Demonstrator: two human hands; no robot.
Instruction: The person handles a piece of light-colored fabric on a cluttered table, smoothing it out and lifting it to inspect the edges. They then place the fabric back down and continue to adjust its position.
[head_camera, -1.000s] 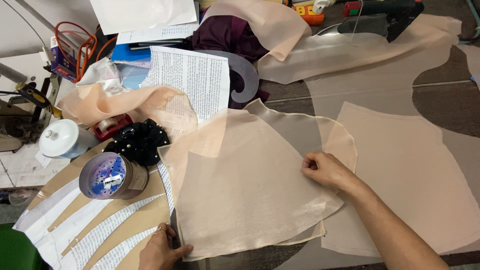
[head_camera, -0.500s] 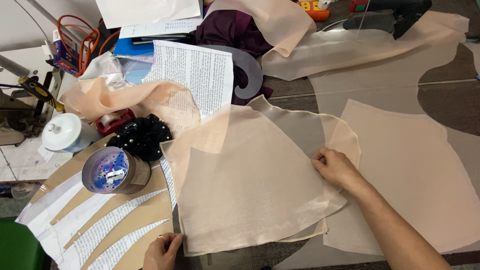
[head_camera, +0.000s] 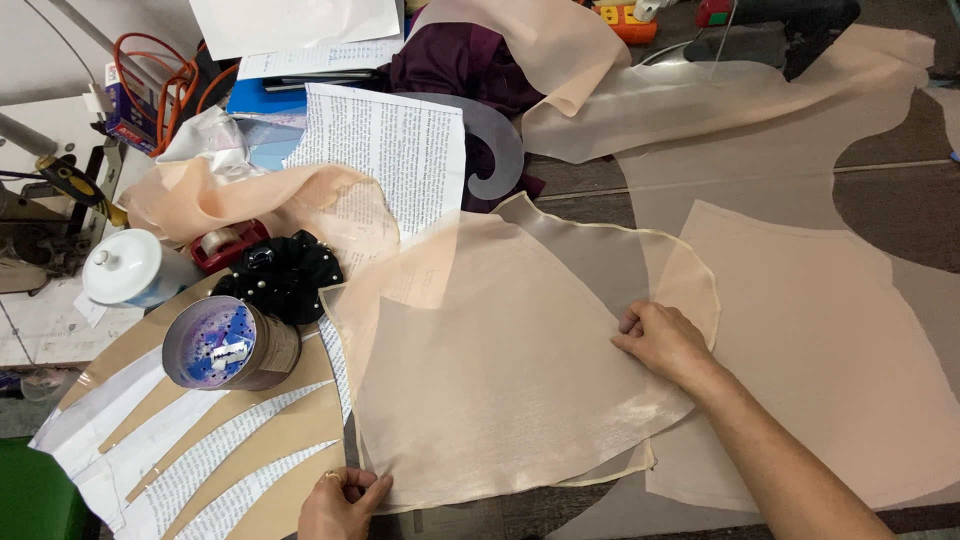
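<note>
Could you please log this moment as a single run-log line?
left hand: pinching bottom-left corner of sheer peach fabric piece | right hand: pressing flat on its right edge | nearby: round tin, black scrunchie

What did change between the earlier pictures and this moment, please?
The right hand slid a little to the right along the edge of the sheer peach fabric piece, pressing it flat. The left hand stayed at the lower left corner of the fabric, gripping its edge. The round tin, the black scrunchie and the printed paper sheet stayed where they were.
</note>
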